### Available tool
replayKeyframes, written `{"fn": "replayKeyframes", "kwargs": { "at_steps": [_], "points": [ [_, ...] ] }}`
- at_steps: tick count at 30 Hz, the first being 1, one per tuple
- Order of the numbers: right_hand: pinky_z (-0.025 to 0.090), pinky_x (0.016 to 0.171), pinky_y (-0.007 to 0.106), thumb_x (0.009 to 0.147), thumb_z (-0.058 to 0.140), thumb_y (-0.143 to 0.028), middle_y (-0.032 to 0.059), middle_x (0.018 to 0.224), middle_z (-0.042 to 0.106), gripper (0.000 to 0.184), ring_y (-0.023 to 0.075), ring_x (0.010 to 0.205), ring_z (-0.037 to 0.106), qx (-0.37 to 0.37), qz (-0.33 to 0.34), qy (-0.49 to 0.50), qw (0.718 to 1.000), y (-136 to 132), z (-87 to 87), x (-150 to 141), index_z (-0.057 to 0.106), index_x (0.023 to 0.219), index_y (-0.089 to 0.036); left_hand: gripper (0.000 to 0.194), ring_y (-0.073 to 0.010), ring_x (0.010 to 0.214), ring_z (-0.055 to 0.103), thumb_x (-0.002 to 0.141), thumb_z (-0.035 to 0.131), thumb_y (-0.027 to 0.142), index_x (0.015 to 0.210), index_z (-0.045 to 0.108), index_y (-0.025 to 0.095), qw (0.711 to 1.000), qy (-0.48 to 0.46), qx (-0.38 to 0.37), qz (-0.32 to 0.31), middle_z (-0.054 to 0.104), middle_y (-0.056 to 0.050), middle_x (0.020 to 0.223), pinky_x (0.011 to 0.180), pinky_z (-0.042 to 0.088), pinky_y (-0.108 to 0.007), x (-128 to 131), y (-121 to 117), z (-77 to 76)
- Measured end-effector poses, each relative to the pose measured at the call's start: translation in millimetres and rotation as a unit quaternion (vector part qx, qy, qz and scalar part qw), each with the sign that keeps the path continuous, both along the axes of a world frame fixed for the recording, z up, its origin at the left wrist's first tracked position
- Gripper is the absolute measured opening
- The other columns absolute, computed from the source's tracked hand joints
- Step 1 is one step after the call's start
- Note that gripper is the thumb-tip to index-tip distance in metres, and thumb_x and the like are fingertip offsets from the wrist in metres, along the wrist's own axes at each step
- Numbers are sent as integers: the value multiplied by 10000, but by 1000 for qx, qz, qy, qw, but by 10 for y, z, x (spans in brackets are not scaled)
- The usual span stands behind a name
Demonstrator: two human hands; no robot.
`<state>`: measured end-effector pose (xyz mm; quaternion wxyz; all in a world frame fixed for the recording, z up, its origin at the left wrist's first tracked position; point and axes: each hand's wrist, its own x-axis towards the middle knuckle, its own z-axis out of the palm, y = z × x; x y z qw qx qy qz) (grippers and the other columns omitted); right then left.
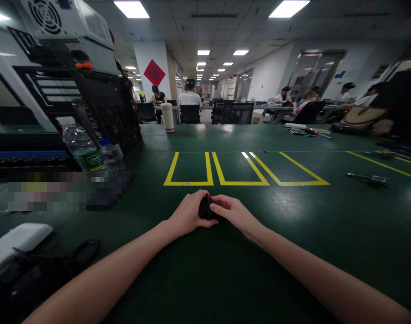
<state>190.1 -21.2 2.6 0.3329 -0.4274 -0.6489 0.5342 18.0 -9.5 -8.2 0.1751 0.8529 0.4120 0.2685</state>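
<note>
Both my hands meet on the dark green table (293,234) just in front of three yellow outlined boxes (239,173). My left hand (188,213) is curled around a small black object (205,208), and my right hand (234,212) closes its fingers on the same object from the other side. The object is mostly covered by my fingers, so I cannot make out what it is. It sits low, at or just above the table surface.
At the left stand an open computer case (73,76) and two water bottles (80,146). A white cloth (19,238) lies near left. A white cup (168,118) stands further back. A metal tool (370,179) lies at right. People sit at desks behind.
</note>
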Motion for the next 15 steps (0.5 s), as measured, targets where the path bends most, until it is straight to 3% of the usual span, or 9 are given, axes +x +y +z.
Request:
{"fn": "replayKeyframes", "kwargs": {
  "at_steps": [6,11,15],
  "points": [
    [436,850,351,805,485,-221,17,1040,550,248,165,973,533,113,-11,-33,993,-104,-72,-19,499,1052,-225,536,-220,855,536,625,683,377,1040,389,206,1000,4,-2,-2,531,-41,971,744,421,-359,6,-25,59],
    [425,846,380,817,463,-233,39,1007,536,227,191,946,521,223,-52,-109,967,-173,-79,-67,510,1039,-228,546,-220,868,529,608,695,322,1042,389,196,1000,9,23,-6,530,-44,983,751,418,-350,3,-18,40],
    [435,833,383,842,415,-240,30,983,536,188,187,922,534,200,-43,-86,975,-165,-84,-92,490,1015,-245,543,-224,848,533,612,686,362,1035,393,191,1000,6,22,-2,530,-50,969,731,428,-352,6,-10,22]
  ]
}}
